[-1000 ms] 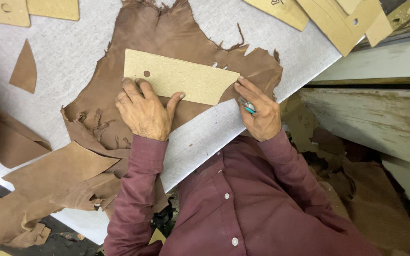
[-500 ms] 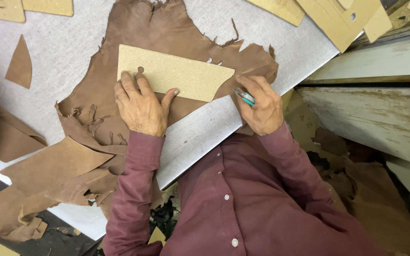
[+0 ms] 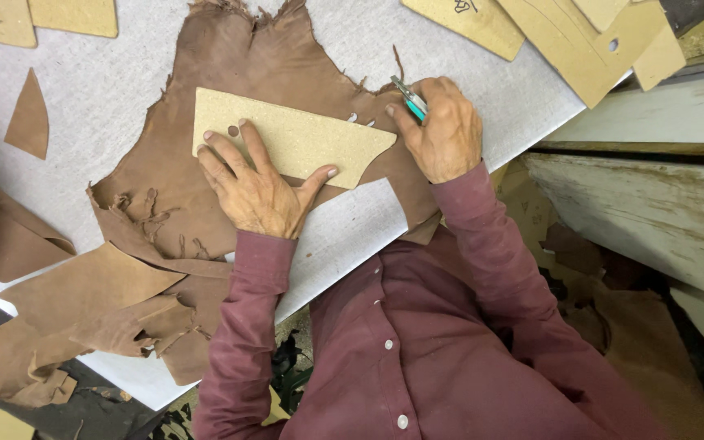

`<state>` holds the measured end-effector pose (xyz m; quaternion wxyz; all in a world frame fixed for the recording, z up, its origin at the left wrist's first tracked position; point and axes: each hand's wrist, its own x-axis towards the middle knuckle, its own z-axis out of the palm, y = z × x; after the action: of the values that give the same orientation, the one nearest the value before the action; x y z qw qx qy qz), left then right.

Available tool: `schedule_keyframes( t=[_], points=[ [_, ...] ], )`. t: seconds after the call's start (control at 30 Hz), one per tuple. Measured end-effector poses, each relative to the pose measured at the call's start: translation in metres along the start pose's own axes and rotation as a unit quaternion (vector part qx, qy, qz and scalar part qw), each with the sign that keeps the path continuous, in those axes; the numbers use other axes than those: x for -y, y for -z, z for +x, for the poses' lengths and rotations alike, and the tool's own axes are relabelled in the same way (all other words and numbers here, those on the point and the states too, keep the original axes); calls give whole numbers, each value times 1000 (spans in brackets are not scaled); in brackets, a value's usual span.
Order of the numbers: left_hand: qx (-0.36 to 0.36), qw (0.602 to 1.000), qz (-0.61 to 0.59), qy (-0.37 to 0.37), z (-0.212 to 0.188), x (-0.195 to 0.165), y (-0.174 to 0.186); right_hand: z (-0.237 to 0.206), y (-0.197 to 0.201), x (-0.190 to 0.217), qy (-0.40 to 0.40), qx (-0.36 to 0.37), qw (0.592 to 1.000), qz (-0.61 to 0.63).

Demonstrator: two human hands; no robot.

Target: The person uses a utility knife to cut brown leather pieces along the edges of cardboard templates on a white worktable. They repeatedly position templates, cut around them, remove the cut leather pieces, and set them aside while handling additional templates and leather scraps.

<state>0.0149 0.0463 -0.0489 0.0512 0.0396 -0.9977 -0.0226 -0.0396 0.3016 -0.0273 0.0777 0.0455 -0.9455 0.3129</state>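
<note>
The right hand (image 3: 443,130) has travelled from the lower right corner of the cardboard template (image 3: 291,140) up to its top right edge since a moment ago, while the left hand (image 3: 258,191) stays planted where it was. The left forearm, in a maroon sleeve, comes up from below with the palm pressed flat; its fingers (image 3: 230,155) are spread wide across the lower left part of the template, thumb stretched out to the right along its lower edge. The right wrist is bent inward, its fingers closed tight around a small teal-handled tool (image 3: 411,99), tip touching the brown leather hide (image 3: 222,73) just beside the template's corner. The template lies on the hide, which is spread over the grey desk (image 3: 75,90). Loose leather offcuts (image 3: 83,310) hang at the desk's near left edge
</note>
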Motion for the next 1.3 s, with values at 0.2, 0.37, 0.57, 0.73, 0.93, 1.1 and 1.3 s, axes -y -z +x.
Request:
schedule_keyframes(
  t=[0.2, 0.37, 0.57, 0.73, 0.93, 1.1, 1.3],
  points=[
    [28, 999, 37, -6, -4, 3, -12, 7, 13, -2, 8, 27, 999, 18],
    [22, 999, 25, -6, -6, 3, -12, -6, 47, 2, -74, 14, 997, 3],
    [32, 999, 26, -7, -6, 4, -10, -31, 41, -9, -37, 16, 999, -24],
    [21, 1000, 8, -19, -6, 4, -4, -32, 50, -23, -82, 51, 994, 58],
    [8, 1000, 2, -27, -7, 4, -2, -25, 53, -21, -122, 68, 990, 26],
    [-6, 1000, 5, -29, -6, 4, -7, -29, 47, -24, -125, 49, 990, 45],
    [-11, 1000, 4, -28, -7, 5, -11, -45, 34, -6, 36, -71, 997, 10]
  ],
)
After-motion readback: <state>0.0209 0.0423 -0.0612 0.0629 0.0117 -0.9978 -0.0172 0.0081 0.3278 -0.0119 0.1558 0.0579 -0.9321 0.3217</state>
